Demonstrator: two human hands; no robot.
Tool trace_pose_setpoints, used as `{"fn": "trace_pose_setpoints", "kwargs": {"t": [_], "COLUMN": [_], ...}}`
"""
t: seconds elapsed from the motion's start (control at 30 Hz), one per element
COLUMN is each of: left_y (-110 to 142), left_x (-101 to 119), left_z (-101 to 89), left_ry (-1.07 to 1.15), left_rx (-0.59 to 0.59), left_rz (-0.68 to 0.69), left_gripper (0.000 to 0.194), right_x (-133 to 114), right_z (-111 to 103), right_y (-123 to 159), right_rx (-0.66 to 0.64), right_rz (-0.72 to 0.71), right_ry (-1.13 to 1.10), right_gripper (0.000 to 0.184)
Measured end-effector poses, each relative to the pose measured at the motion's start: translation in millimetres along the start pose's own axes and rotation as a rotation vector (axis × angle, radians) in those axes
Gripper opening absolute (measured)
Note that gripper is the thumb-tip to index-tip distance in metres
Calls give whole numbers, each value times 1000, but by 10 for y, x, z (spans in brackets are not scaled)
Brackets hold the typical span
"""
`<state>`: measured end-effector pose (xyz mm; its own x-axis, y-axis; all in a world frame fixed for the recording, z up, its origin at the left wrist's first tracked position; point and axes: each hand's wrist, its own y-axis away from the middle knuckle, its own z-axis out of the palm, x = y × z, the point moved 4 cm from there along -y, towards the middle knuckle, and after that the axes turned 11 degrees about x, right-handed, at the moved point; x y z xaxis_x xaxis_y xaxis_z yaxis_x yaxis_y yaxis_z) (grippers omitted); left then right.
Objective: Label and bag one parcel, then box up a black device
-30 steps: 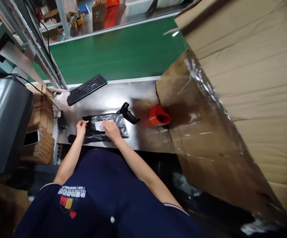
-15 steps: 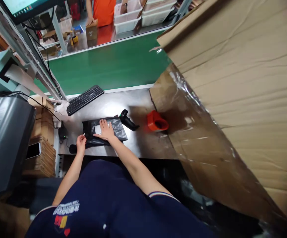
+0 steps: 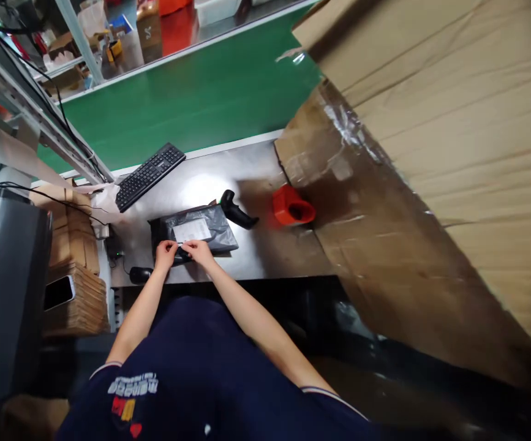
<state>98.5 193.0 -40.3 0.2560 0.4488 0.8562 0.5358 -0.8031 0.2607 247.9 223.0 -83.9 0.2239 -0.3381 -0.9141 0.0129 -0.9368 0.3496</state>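
Observation:
A black plastic mailing bag (image 3: 226,236) with a white label (image 3: 192,230) lies flat on the metal table. My left hand (image 3: 166,253) is above the bag's near left part, its fingers pinched. Beside it, my right hand (image 3: 198,251) is pinched too, just below the label. The fingertips of both hands almost meet around a thin, pale little piece, too small to name. A black handheld scanner (image 3: 236,211) rests against the bag's far right corner.
A keyboard (image 3: 149,176) lies at the back left, a mouse (image 3: 140,275) at the near left. An orange holder (image 3: 293,206) stands right of the scanner, by a tall cardboard wall (image 3: 430,153). Left are stacked flat cartons (image 3: 84,300) with a phone (image 3: 59,293).
My right hand has lifted off the label, closed into a pinch and come toward my left hand. My left hand has moved right over the bag. The view has tilted down.

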Motion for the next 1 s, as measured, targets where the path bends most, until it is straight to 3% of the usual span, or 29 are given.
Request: {"fn": "trace_pose_setpoints", "kwargs": {"t": [0.2,0.37,0.8,0.9,1.0], "left_y": [-41,-11,-68,-146,-242], "left_x": [59,105,108,81,93], "left_z": [40,102,165,91,50], "left_ry": [-158,-390,-540,-532,-497], "left_rx": [6,41,28,54,100], "left_rz": [106,209,206,172,224], "left_gripper": [7,10,16,23,26], "right_x": [20,85,24,-45,-104], "right_z": [23,53,67,-22,-202], "right_y": [-35,41,60,61,79], "right_rx": [162,249,288,282,282], "right_rz": [32,45,72,60,-12], "right_ry": [107,208,289,402,494], "right_gripper": [12,17,12,19,24]}}
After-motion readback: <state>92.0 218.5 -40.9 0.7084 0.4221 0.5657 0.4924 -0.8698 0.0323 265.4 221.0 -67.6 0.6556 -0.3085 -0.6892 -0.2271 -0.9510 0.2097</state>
